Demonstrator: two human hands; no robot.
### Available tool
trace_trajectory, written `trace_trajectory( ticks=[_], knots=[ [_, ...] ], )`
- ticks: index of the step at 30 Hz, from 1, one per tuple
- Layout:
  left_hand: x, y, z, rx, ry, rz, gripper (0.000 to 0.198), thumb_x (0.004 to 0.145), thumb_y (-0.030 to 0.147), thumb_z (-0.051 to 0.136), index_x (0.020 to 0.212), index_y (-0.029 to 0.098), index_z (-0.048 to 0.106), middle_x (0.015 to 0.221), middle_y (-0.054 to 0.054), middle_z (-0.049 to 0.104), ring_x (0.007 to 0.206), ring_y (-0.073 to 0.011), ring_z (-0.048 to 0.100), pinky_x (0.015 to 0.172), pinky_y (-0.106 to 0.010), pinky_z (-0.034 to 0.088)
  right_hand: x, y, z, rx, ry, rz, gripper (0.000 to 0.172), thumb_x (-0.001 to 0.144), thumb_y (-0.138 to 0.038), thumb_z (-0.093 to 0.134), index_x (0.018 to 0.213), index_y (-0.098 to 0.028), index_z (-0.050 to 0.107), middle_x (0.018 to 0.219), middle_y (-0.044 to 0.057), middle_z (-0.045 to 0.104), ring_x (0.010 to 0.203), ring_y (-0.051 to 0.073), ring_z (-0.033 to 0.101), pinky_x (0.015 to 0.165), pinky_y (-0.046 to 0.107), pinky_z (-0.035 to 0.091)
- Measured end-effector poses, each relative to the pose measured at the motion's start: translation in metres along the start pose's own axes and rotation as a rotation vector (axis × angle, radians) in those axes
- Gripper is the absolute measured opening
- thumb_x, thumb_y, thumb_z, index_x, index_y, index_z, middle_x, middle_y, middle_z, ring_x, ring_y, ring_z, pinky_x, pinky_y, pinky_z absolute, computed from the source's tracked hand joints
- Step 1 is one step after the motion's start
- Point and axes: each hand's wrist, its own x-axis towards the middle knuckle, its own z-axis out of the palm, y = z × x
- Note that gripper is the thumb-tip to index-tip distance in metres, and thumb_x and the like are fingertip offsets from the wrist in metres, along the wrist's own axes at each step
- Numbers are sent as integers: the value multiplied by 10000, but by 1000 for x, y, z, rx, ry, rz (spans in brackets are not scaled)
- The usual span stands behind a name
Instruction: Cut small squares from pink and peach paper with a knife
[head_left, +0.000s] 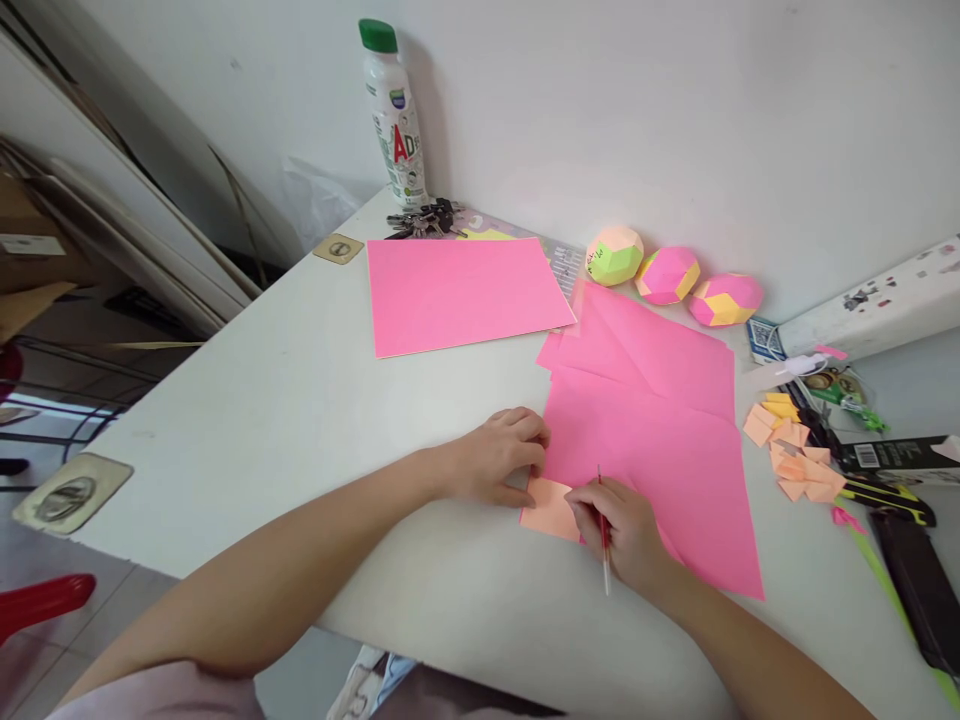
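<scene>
My left hand (501,455) rests with curled fingers on the left edge of a pink paper sheet (660,450) and presses on a small orange paper square (550,508) lying on the white table (300,400). My right hand (626,530) is closed round a thin red-and-white pen or pencil (604,535), its tip at the orange square's right edge. Further pink sheets lie fanned under the top one.
A separate pink sheet (465,292) lies further back, with keys (424,220) and a green-capped bottle (394,115) by the wall. Three paper polyhedron balls (667,272) line the wall. Folded orange pieces (795,450), a cutter (885,495) and a dark case (919,590) sit at right.
</scene>
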Motion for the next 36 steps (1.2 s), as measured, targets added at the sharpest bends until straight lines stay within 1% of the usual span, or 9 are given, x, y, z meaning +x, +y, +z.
trace_trajectory(
  ticks=[4, 8, 15, 29, 32, 36],
  knots=[
    [0, -2, 0, -12, 11, 8, 176, 727, 239, 719, 826, 189, 583, 1071, -45, 507, 1067, -219, 451, 980, -377, 350, 0, -1, 0, -7, 18, -15, 242, 837, -76, 408, 761, -241, 568, 437, -66, 425, 473, 121, 391, 503, 266, 368],
    [0, -3, 1, -17, 20, 11, 179, 717, 204, 713, 834, 187, 579, 1078, -43, 513, 1075, -218, 456, 977, -369, 348, 0, -1, 1, 12, 28, -34, 263, 816, -43, 389, 767, -238, 557, 434, -74, 399, 472, 116, 378, 502, 258, 368],
    [1, -2, 0, -41, 17, 11, 164, 711, 221, 720, 780, 195, 575, 1066, -49, 509, 1076, -225, 456, 978, -373, 344, 0, 1, 1, 49, 16, -60, 242, 823, -33, 390, 767, -221, 532, 449, -86, 378, 461, 95, 334, 481, 238, 335],
    [0, -1, 0, -43, 17, 7, 124, 726, 178, 687, 749, 188, 567, 1058, -52, 509, 1079, -224, 454, 977, -374, 345, 0, 0, 1, 67, 14, -51, 248, 847, -41, 390, 749, -219, 533, 455, -81, 379, 457, 90, 335, 478, 232, 348],
    [0, -1, 0, -37, 18, 10, 117, 730, 181, 681, 749, 187, 566, 1062, -54, 507, 1080, -227, 453, 976, -375, 346, 0, 0, 1, 56, 15, -61, 244, 841, -35, 397, 774, -219, 542, 457, -82, 382, 460, 90, 336, 477, 232, 343],
    [0, -1, 1, -27, 19, 14, 149, 706, 190, 700, 765, 189, 563, 1063, -55, 508, 1081, -232, 452, 978, -380, 345, 0, 0, 2, 71, 15, -45, 242, 843, -41, 395, 763, -220, 536, 457, -81, 374, 467, 93, 336, 478, 236, 338]
  ],
)
